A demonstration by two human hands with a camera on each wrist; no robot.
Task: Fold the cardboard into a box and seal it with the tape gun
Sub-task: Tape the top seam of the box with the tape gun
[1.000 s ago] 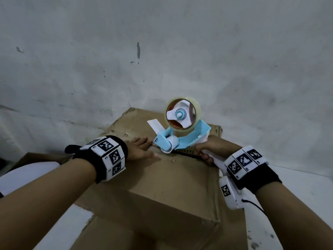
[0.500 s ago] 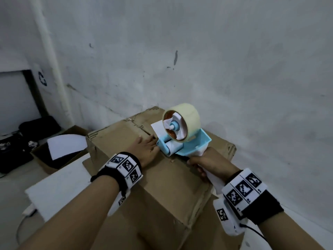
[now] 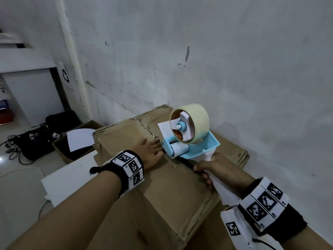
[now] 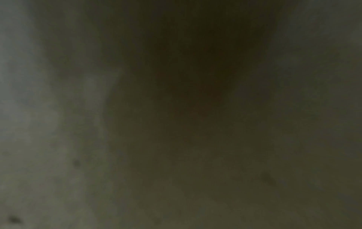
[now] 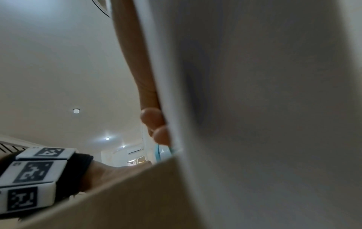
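While flaps lie closed, box [image 3: 162, 177] is folded | left hand [image 3: 150, 150] flat, fingers straight, pressing left of seam | right hand [image 3: 219, 170] wraps tape gun [image 3: 189, 138] handle, roller on seam mid-top | far seam untaped; taping appears unfinished.

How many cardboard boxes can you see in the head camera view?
2. The closed cardboard box lies under both hands; a smaller open cardboard box sits on the floor to its left, holding a white sheet. Others may be hidden.

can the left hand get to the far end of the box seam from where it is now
Probably yes: the left hand lies flat on the box beside the seam, whose far stretch lies bare beyond it.
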